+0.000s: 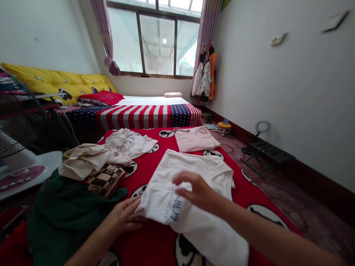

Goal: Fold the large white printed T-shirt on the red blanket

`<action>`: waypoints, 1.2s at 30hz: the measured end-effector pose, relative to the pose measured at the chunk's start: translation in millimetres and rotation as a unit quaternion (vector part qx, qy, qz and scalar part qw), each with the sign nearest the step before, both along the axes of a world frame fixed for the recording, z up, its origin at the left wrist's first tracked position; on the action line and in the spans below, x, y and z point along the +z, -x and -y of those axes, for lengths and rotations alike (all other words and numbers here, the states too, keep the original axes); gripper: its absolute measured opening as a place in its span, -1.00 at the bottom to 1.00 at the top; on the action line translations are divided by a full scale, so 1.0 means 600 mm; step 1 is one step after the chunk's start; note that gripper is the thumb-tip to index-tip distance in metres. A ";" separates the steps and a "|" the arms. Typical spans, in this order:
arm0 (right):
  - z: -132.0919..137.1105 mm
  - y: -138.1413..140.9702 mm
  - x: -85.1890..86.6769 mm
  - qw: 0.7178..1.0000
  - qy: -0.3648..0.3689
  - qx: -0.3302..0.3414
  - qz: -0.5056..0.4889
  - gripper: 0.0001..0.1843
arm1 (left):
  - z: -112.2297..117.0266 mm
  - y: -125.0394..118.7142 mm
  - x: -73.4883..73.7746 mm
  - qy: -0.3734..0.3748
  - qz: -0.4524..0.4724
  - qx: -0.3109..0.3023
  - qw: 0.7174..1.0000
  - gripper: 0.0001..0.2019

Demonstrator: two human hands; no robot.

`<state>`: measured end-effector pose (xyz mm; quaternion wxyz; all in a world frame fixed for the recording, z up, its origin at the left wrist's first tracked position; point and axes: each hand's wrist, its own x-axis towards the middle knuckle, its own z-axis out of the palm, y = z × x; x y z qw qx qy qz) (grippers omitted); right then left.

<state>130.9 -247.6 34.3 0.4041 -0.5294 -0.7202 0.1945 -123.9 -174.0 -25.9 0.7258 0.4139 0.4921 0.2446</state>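
Observation:
A white T-shirt with blue printed characters lies partly folded on a red blanket with round black-and-white motifs. One sleeve spreads toward me at the lower right. At the shirt's left edge, my left hand has its fingers closed on the fabric. My right hand hovers just over the printed part, slightly blurred, its fingers curved and apart with nothing in them. Beyond the shirt lies a folded pale pink garment.
Left of the shirt are crumpled cream and white clothes, a checkered brown-and-black cloth and a dark green garment. A fan stands at the left edge. Behind is a bed with a striped, starred cover; a folding stool stands right.

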 end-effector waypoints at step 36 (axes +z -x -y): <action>0.230 -0.016 -0.085 0.645 0.145 -0.312 -0.682 -0.15 | 0.033 -0.063 0.033 0.048 0.124 -0.089 0.987 -0.24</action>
